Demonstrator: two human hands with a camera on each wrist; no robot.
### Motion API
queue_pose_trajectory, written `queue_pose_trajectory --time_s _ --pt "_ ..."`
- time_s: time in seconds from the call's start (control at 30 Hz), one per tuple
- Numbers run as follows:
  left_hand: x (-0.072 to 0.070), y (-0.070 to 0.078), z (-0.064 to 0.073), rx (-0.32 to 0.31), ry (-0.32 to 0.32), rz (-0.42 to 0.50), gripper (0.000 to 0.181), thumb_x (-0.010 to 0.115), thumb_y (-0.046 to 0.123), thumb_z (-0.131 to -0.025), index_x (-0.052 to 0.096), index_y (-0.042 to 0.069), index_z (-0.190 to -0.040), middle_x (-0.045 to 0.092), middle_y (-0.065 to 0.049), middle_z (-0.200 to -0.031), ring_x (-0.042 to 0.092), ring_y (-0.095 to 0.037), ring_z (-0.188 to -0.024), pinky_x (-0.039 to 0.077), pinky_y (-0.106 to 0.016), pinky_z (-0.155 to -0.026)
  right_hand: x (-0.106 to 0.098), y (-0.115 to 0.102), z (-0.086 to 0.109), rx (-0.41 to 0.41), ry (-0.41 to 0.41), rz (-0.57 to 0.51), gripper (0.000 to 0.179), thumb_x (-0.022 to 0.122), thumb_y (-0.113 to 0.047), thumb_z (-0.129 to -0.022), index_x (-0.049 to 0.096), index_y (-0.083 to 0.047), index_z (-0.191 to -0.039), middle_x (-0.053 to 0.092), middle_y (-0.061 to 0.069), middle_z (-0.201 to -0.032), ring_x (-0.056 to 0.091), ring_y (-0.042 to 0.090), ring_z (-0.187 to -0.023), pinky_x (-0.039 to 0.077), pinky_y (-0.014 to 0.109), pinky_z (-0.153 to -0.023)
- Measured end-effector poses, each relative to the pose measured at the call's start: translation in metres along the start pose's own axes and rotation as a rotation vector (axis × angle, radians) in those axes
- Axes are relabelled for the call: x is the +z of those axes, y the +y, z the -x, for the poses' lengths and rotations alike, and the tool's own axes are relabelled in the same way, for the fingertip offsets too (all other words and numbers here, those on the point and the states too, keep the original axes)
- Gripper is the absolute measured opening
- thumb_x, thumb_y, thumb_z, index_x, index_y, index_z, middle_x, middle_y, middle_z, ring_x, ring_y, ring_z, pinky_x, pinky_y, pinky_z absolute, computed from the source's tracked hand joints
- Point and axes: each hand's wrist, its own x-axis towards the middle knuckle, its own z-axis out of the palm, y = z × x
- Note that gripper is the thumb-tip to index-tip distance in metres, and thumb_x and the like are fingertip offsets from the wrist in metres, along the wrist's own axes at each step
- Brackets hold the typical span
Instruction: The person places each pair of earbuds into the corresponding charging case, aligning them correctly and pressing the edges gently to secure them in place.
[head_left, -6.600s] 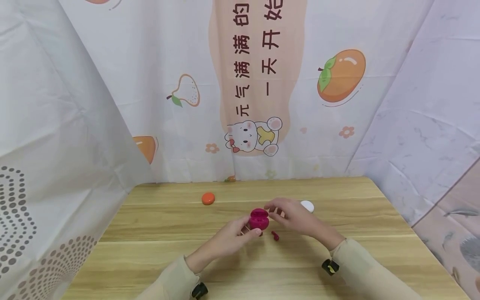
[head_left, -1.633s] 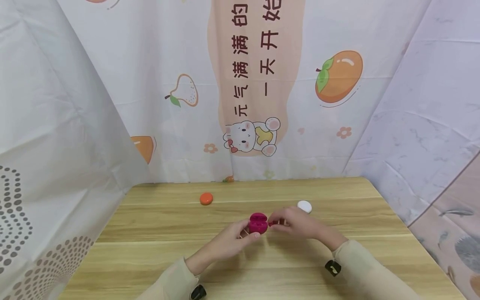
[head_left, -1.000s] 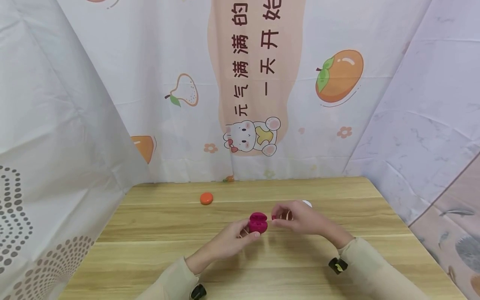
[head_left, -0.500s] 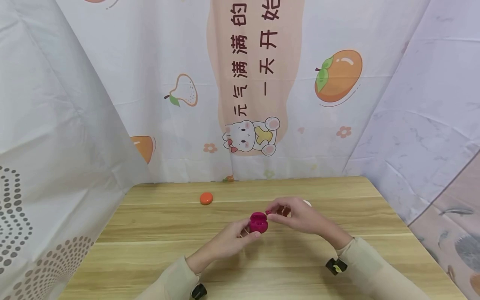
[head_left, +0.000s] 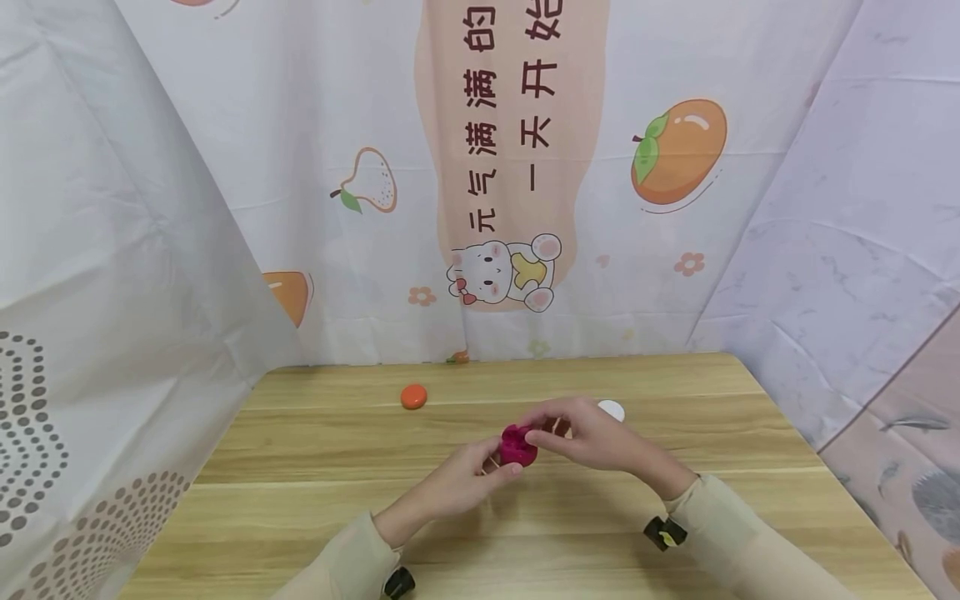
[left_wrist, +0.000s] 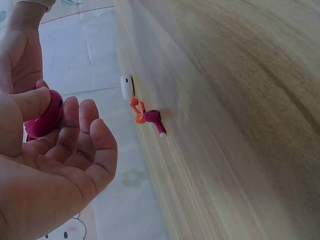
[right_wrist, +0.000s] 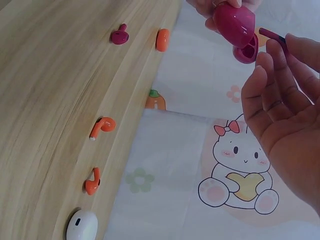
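Note:
My left hand holds an open magenta earbud charging case above the table, between thumb and fingers. In the right wrist view the case body is tilted and its hinged lid hangs open. My right hand pinches a magenta earbud by thumb and fingertips, its stem pointing at the case's opening. In the head view those fingertips cover part of the case and hide the earbud. A second magenta earbud lies on the table, hidden in the head view.
On the wooden table, an orange case lies at the back left and a white case behind my right hand. Between them are two orange earbuds, hidden in the head view. A printed curtain hangs behind the table.
An earbud seen earlier on the table near my right hand is now pinched in it. That hand has moved left and up to the case's opening; my left hand has stayed nearly still.

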Motion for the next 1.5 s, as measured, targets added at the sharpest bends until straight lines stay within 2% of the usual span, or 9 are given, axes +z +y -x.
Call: queue_pose_trajectory --time_s 0.33,0.63,1.03,1.27,1.5 --pt "0.001 -0.003 -0.002 0.002 -0.005 -0.02 0.03 0.061 0.033 -0.104 0.066 0.012 -0.124 0.067 0.008 -0.093 0.06 -0.007 -0.081 0.05 -0.025 -0.07 0.002 0.0 -0.003 -0.004 -0.03 0.048 0.02 0.066 -0.023 -0.101 0.074 -0.013 -0.116 0.074 -0.007 -0.101 0.066 0.008 -0.078 0.057 0.03 -0.067" --pt "0.001 -0.002 -0.001 0.011 -0.012 -0.014 0.03 0.059 0.032 -0.104 0.065 0.01 -0.124 0.066 0.007 -0.095 0.06 -0.008 -0.083 0.05 -0.025 -0.071 0.005 0.002 -0.005 -0.062 -0.011 0.11 0.018 0.067 -0.017 -0.1 0.075 -0.012 -0.116 0.073 -0.007 -0.101 0.062 0.004 -0.076 0.056 0.03 -0.064" --pt "0.002 -0.001 0.0 0.02 -0.003 -0.004 0.026 0.06 0.03 -0.104 0.065 0.012 -0.123 0.066 0.005 -0.093 0.057 -0.008 -0.081 0.048 -0.025 -0.069 0.01 0.002 -0.007 -0.023 0.016 0.137 0.013 0.067 -0.016 -0.1 0.074 -0.014 -0.111 0.072 -0.011 -0.094 0.059 0.004 -0.071 0.054 0.027 -0.061" --pt "0.002 -0.001 -0.001 0.022 -0.013 -0.017 0.03 0.059 0.034 -0.104 0.066 0.011 -0.123 0.065 0.007 -0.091 0.058 -0.007 -0.081 0.049 -0.025 -0.07 0.012 0.0 -0.008 0.007 0.021 0.143 0.013 0.067 -0.016 -0.1 0.075 -0.014 -0.11 0.072 -0.012 -0.093 0.059 0.005 -0.07 0.055 0.028 -0.061" --pt "0.002 -0.003 -0.001 0.016 -0.017 -0.02 0.031 0.059 0.037 -0.104 0.065 0.013 -0.123 0.065 0.009 -0.091 0.059 -0.006 -0.081 0.05 -0.025 -0.07 0.013 0.002 -0.009 -0.002 0.028 0.164 0.013 0.067 -0.015 -0.1 0.075 -0.013 -0.11 0.072 -0.011 -0.094 0.059 0.003 -0.07 0.054 0.025 -0.061"
